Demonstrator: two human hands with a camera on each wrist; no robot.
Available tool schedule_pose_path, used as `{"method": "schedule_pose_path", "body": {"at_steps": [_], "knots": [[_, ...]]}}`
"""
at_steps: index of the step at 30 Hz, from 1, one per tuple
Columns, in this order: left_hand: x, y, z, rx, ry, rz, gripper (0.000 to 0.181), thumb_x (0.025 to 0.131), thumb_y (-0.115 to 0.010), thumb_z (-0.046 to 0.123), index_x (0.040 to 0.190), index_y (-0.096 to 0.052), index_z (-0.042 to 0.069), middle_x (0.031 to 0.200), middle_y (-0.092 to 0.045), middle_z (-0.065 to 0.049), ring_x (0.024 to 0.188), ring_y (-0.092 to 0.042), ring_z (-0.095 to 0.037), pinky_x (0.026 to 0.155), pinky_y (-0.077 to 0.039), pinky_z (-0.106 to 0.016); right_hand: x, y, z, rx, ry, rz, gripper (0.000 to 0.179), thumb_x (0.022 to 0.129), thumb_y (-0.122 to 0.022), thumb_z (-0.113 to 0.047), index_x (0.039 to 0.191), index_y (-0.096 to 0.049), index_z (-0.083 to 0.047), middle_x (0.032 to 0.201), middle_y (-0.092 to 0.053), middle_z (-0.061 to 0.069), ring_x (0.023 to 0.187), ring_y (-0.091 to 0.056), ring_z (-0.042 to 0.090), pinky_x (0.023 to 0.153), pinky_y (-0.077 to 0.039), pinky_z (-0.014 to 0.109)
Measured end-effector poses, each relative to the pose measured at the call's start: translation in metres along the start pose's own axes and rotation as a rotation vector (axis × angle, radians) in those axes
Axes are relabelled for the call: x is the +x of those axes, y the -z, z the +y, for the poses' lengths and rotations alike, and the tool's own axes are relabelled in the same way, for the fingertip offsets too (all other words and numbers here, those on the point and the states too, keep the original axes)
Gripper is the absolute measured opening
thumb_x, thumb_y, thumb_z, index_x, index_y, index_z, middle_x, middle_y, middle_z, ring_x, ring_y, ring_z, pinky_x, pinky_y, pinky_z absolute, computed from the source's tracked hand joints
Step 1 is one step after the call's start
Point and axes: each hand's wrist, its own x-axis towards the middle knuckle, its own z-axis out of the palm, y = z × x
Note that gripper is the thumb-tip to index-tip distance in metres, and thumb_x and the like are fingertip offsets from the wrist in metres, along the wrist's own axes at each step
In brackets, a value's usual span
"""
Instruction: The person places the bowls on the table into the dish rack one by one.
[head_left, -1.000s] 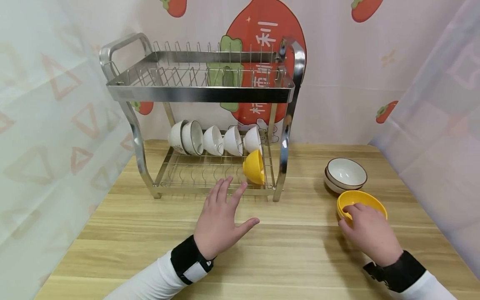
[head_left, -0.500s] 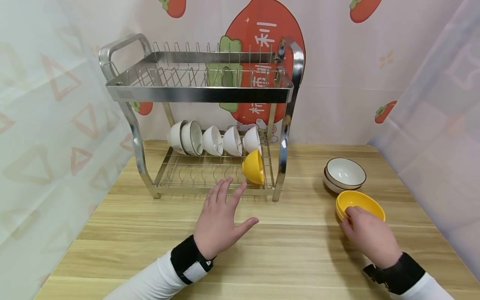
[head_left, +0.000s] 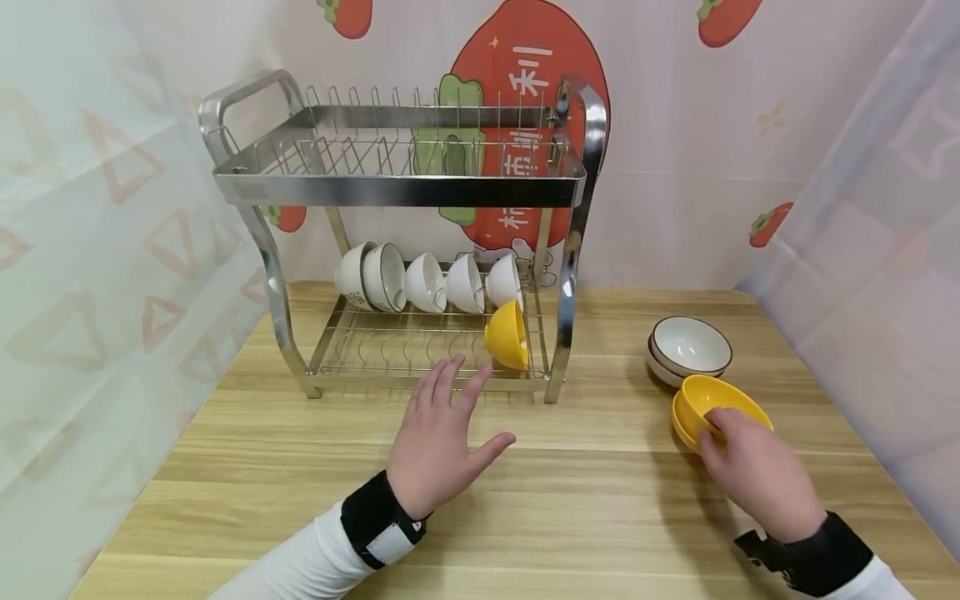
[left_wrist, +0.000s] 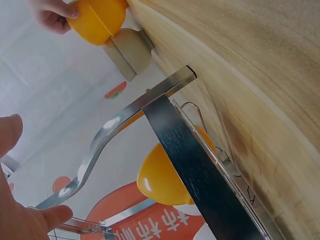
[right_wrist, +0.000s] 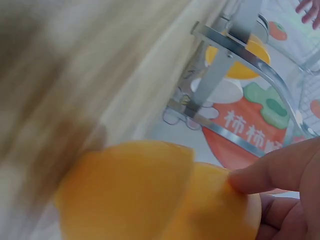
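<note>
My right hand (head_left: 761, 475) pinches the near rim of the upper yellow bowl (head_left: 701, 396), thumb outside and fingers inside. This bowl is tilted, partly raised out of the lower yellow bowl (head_left: 681, 427), which rests on the table. In the right wrist view the thumb presses the wall of the held bowl (right_wrist: 215, 210), and the lower bowl (right_wrist: 120, 190) sits beside it. My left hand (head_left: 442, 450) holds nothing; its fingers spread in front of the metal dish rack (head_left: 405, 190). A yellow bowl (head_left: 506, 336) stands on edge at the rack's lower right front.
Behind the yellow bowls is a stack of white bowls (head_left: 692, 346) with dark rims. Several white bowls (head_left: 426, 283) stand on edge along the back of the rack's lower tier. The wooden table (head_left: 585, 517) meets patterned curtains (head_left: 675, 167) at the back and sides.
My right hand has taken hold of the upper yellow bowl and lifted it, tilted, partly out of the lower one. The left hand has stayed almost still.
</note>
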Motion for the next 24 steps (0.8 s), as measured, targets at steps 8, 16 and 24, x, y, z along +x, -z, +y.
{"method": "schedule_pose_path", "body": {"at_steps": [8,16,24], "knots": [[0.002,0.007,-0.002,-0.115,0.034,-0.007,0.078,0.088,-0.053,0.064,0.15,-0.033,0.021,0.149,-0.029,-0.014,0.131,-0.027,-0.034,0.098,-0.043,-0.055,0.005,0.007,-0.022,0.029,0.156,0.162,0.012,0.077,-0.069,-0.009,0.084,-0.065,-0.001,0.074,-0.062,0.008,0.06,-0.05,0.018,0.047,-0.046,0.035],[0.002,0.017,-0.002,-0.531,0.156,-0.119,0.071,0.095,-0.049,0.058,0.151,-0.032,0.018,0.151,-0.029,-0.009,0.122,-0.045,-0.028,0.093,-0.048,-0.052,0.023,-0.013,-0.067,0.214,0.503,0.184,0.024,0.089,-0.056,-0.019,0.098,-0.071,-0.002,0.088,-0.069,0.004,0.079,-0.058,0.02,0.066,-0.05,0.042],[0.008,0.02,-0.003,-1.141,0.228,-0.228,0.053,0.104,-0.044,0.037,0.148,-0.03,0.012,0.145,-0.037,-0.011,0.118,-0.049,-0.019,0.097,-0.047,-0.045,0.04,-0.027,-0.122,0.331,0.721,0.198,0.02,0.088,-0.058,-0.016,0.1,-0.072,-0.011,0.09,-0.066,-0.003,0.084,-0.056,0.016,0.068,-0.049,0.037]]}}
